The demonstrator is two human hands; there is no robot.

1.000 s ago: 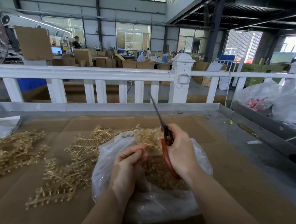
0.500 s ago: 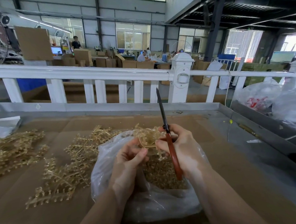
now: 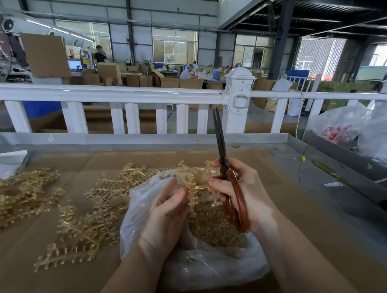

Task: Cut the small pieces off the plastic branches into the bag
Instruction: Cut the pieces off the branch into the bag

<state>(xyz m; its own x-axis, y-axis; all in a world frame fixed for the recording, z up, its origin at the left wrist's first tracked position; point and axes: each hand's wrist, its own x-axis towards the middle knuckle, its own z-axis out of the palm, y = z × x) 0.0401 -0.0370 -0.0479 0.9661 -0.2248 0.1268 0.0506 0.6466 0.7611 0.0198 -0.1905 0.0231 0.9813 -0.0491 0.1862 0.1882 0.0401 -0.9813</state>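
Mid-task, between cuts: your left hand (image 3: 169, 212) and right hand (image 3: 239, 188) fingertips pinch one plastic branch (image 3: 195, 182) over the open bag (image 3: 194, 265) near the bench's front edge, scissors (image 3: 229, 184) palmed shut, blades up—next, turn them onto a piece.

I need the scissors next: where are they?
In the head view, the scissors are in the right hand, blades pointing up, above the bag.

The left hand (image 3: 167, 217) seemingly hides part of the plastic branch (image 3: 195, 182).
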